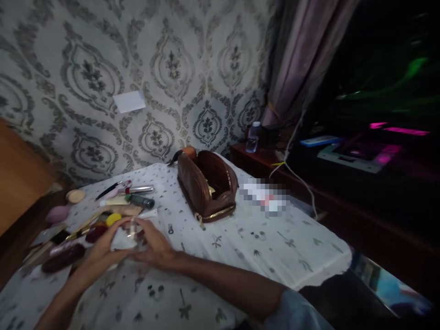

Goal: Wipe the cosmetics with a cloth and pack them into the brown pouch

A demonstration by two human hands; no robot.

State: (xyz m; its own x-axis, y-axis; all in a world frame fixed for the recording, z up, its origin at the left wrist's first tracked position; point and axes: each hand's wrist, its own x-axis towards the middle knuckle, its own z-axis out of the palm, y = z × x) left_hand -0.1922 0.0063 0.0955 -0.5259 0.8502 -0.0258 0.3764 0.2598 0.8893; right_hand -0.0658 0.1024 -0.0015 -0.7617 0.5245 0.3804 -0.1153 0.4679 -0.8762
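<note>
My left hand (99,252) and my right hand (154,243) are together at the table's near left, fingertips almost meeting. Between them is a small, shiny, pale object (132,229); blur and the fingers hide its kind. Just beyond my hands lie a round yellow cap (113,219), a dark green tube (141,201) and a silvery tube (139,189). By my left hand are a dark red oblong case (63,258) and several makeup items. A brown leather toiletry bag (190,185) stands unzipped and gaping to the right of the makeup.
A flower-patterned white cloth (261,256) covers the table. A pink sponge-like item (57,214) and a round beige compact (75,196) sit at the left edge. A water bottle (253,137) and white cable (292,137) are on the dark side desk. A blurred-out patch lies right of the bag.
</note>
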